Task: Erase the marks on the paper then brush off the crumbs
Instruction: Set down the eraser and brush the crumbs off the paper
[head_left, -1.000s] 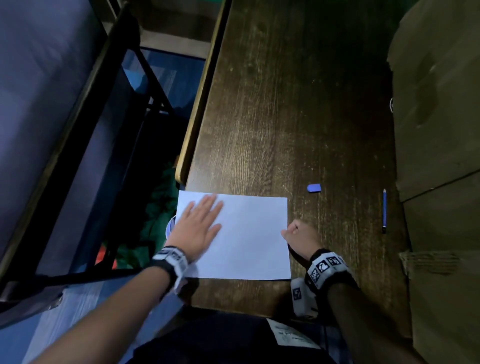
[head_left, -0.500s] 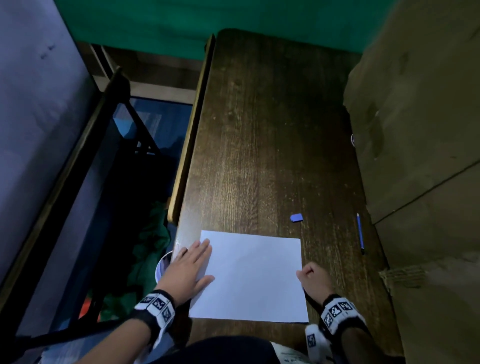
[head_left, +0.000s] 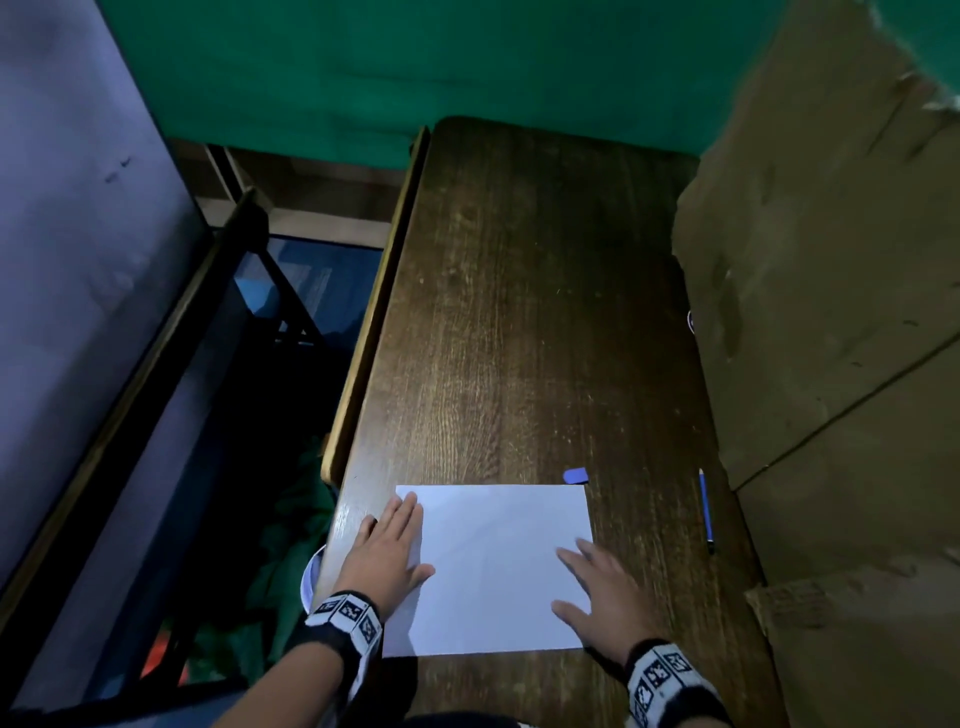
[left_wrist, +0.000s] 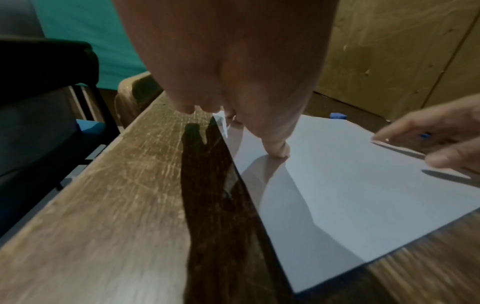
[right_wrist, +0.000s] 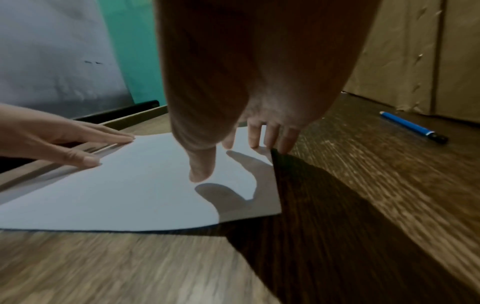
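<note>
With both hands flat, fingers released, left hand (head_left: 387, 558) and right hand (head_left: 605, 592) pin paper (head_left: 493, 566) low centre on table (head_left: 519, 338); eraser (head_left: 575, 475) untouched above; lifting either risks sheet sliding

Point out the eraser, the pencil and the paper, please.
eraser (head_left: 575, 475), head view, middle of the small blue block.
pencil (head_left: 705, 512), head view, mid-shaft of the blue barrel.
paper (head_left: 498, 561), head view, bare middle of the sheet between the hands.
</note>
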